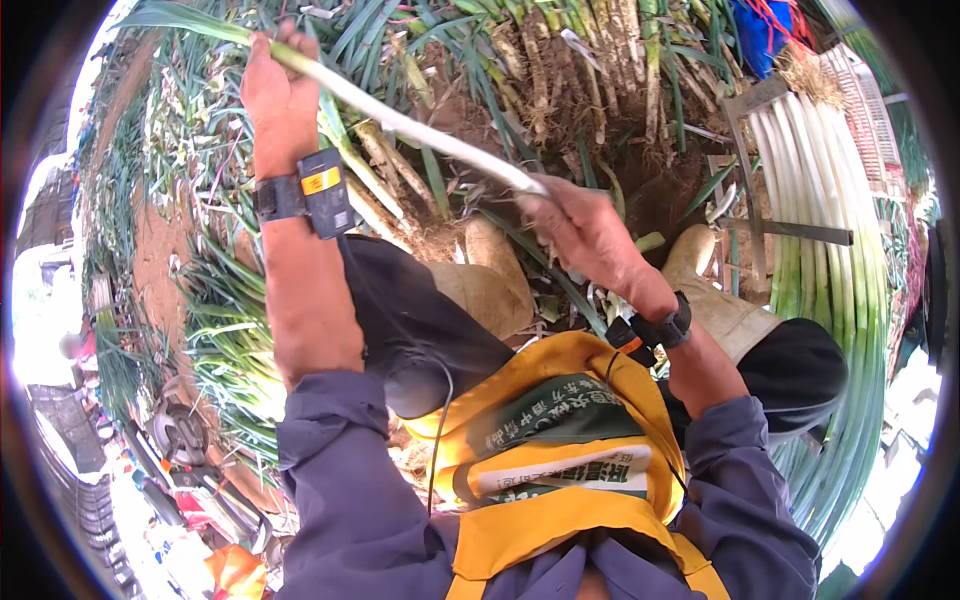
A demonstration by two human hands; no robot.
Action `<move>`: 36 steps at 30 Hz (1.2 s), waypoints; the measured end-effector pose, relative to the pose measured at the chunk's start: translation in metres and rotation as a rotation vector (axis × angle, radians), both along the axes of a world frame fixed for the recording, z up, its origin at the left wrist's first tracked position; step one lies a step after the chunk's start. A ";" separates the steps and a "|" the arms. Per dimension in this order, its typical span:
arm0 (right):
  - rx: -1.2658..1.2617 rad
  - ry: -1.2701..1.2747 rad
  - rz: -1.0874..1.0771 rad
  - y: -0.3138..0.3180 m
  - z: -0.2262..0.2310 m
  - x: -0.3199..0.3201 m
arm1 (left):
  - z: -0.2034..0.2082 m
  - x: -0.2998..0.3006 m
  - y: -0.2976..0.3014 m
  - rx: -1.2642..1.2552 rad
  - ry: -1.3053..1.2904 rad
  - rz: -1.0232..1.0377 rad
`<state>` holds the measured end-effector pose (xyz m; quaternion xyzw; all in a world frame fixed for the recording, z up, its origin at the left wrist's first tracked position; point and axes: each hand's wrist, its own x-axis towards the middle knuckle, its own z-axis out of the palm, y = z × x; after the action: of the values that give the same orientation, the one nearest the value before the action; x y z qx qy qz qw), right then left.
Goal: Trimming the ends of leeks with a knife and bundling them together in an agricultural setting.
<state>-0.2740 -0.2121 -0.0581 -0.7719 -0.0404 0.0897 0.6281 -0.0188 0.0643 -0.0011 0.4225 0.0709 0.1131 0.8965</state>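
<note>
A long leek-like green onion (430,132) stretches slantwise between my two hands, its green top at the upper left and its white root end at the right. My left hand (283,78) grips it where the green turns to white. Around the root end, my right hand (590,232) is closed, slightly blurred; its fingers hide the very tip. Beyond my hands lie several uncleaned green onions (600,70) with muddy roots. To the right, a neat bundle of peeled green onions (815,190) rests in a metal frame (752,180), white ends away from me.
My boots (490,275) stand on soil among loose leaves, below my right arm and between the onions. A yellow apron (560,450) covers my lap. Left are heaps of green leaves (230,340). A white plastic crate (862,110) and a blue bag (758,40) sit at the far right.
</note>
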 end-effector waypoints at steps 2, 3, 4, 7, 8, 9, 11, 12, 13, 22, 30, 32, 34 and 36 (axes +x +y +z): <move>-0.156 -0.278 0.104 0.012 0.011 0.001 | -0.034 0.035 0.074 0.081 -0.024 -0.048; -0.159 -0.390 0.071 0.017 0.009 -0.001 | -0.046 0.046 0.098 0.198 0.070 0.021; -0.163 -0.395 0.071 0.013 0.000 -0.007 | -0.054 0.052 0.123 0.319 0.165 0.093; -0.315 -0.374 0.111 0.006 -0.045 -0.022 | -0.021 0.050 0.225 0.771 0.088 0.262; -0.258 -0.136 0.036 -0.013 -0.070 -0.029 | -0.024 0.051 0.197 0.750 0.089 0.242; -0.273 0.355 0.050 -0.042 -0.073 -0.027 | -0.027 0.043 0.141 1.071 0.162 0.146; -0.776 -0.007 0.189 -0.080 -0.137 -0.044 | -0.003 0.023 0.111 1.223 0.115 0.187; -0.750 -0.037 0.215 -0.063 -0.130 -0.031 | 0.002 0.020 0.121 0.882 0.083 0.209; -0.570 -0.013 0.131 -0.049 -0.108 -0.019 | 0.008 0.016 0.119 0.482 0.109 0.253; -0.452 -0.732 -0.220 0.041 0.010 0.068 | 0.018 -0.015 0.078 -0.097 0.008 0.185; -0.672 -0.618 -0.165 0.032 -0.017 0.060 | 0.019 -0.027 0.040 -0.344 -0.022 0.012; -0.691 -0.605 -0.135 0.029 -0.017 0.054 | 0.017 -0.028 0.034 -0.327 -0.002 0.067; -0.709 -0.592 -0.103 0.026 -0.019 0.050 | 0.009 -0.022 0.034 -0.334 0.000 0.051; -0.715 -0.601 -0.086 0.021 -0.024 0.048 | 0.001 -0.018 0.030 -0.300 0.016 0.062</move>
<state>-0.2260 -0.1908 -0.0825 -0.9326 -0.1549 -0.1556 0.2864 -0.0367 0.0943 0.0003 0.2824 0.1072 0.1257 0.9450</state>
